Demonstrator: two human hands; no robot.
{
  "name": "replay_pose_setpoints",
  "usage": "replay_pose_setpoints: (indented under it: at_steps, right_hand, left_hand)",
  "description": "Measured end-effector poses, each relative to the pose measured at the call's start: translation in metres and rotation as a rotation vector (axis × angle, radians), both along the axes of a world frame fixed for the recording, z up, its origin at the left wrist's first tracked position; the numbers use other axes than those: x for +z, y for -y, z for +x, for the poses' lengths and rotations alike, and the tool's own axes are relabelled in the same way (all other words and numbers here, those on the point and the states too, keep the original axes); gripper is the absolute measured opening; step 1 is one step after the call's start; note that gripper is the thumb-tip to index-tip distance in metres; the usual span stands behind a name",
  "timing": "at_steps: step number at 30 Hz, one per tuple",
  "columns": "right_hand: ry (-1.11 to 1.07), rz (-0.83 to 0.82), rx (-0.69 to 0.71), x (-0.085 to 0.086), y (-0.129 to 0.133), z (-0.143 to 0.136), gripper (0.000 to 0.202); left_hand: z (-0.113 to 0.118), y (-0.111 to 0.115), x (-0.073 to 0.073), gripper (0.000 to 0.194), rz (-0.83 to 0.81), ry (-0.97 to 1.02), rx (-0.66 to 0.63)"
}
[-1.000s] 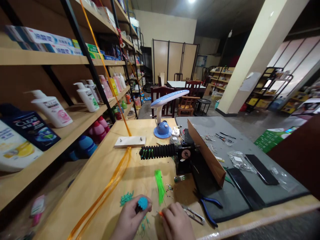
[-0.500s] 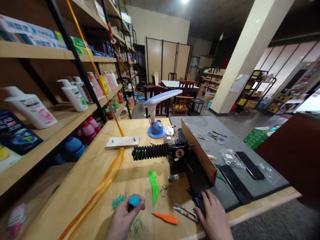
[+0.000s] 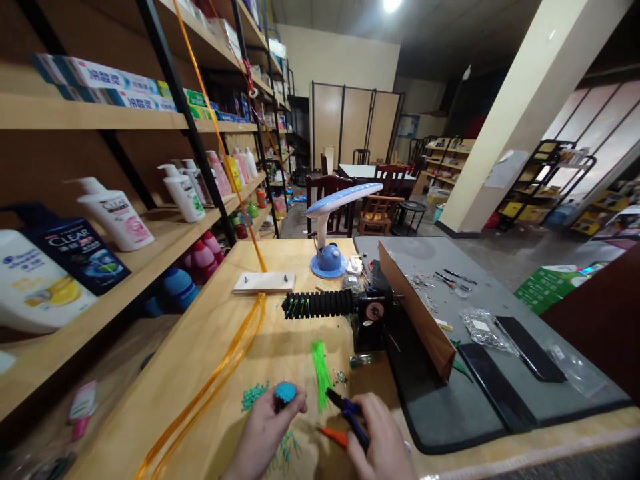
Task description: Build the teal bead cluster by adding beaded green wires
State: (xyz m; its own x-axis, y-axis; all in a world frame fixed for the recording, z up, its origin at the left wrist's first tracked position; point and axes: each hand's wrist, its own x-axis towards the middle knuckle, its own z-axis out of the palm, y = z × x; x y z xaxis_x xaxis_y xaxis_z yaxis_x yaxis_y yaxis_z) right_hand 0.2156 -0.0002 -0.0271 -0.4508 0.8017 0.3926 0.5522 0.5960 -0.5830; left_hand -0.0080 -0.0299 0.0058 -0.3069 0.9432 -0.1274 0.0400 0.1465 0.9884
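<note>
Fingers [image 3: 370, 402] of R hand [image 3: 383, 437] curled shut on blue pliers [image 3: 351, 415]; L hand [image 3: 267, 427] pinches turq.-topped piece [image 3: 285, 392]. Wood table [image 3: 210, 393] under fingers, grey mat [image 3: 430, 420] to R; shelving [image 3: 165, 233] far L, chairs [image 3: 377, 212] beyond. Pliers: jaws fwd-L, long axis diag. Vs. prev. frame: pliers shifted L, near orange tool [image 3: 334, 436].

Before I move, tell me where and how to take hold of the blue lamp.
Take the lamp by its pale stem, between head and base, reaching in from the left. The stem is narrow and upright, so fingers should close around it easily. The broad head reaches mostly to the right above it, and the black ridged roller lies in front, so the left looks freer.
</note>
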Motion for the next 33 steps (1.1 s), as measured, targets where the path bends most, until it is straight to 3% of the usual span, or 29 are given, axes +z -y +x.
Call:
replay_pose_setpoints:
  at_steps: [5, 11, 20, 24, 28, 33]
  right_hand:
    - [-0.016, -0.056, 0.063, -0.011, 0.005, -0.029, 0.036]
    - [-0.023, -0.098, 0.085, -0.011, 0.007, -0.033, 0.037]
    - [-0.058, -0.11, 0.072, -0.01, 0.006, -0.037, 0.023]
    - [-0.144, -0.308, 0.064, -0.005, 0.004, -0.036, 0.011]
    - [-0.28, -0.568, 0.019, -0.003, 0.0, -0.036, 0.013]
    - [-0.604, -0.843, -0.043, -0.016, 0.0, -0.045, 0.016]
  left_hand:
    - [-0.002, 0.0, 0.005, 0.039, 0.017, -0.021, -0.019]
    - [-0.005, -0.001, -0.001, 0.039, 0.026, -0.036, -0.045]
    - [-0.005, -0.001, -0.003, 0.037, 0.026, -0.029, -0.052]
    - [-0.006, 0.0, -0.004, 0.034, 0.006, 0.015, -0.087]
    - [-0.008, 0.0, -0.001, 0.031, 0.021, 0.014, -0.177]
    - [-0.006, 0.001, 0.005, 0.029, 0.073, -0.053, -0.247]
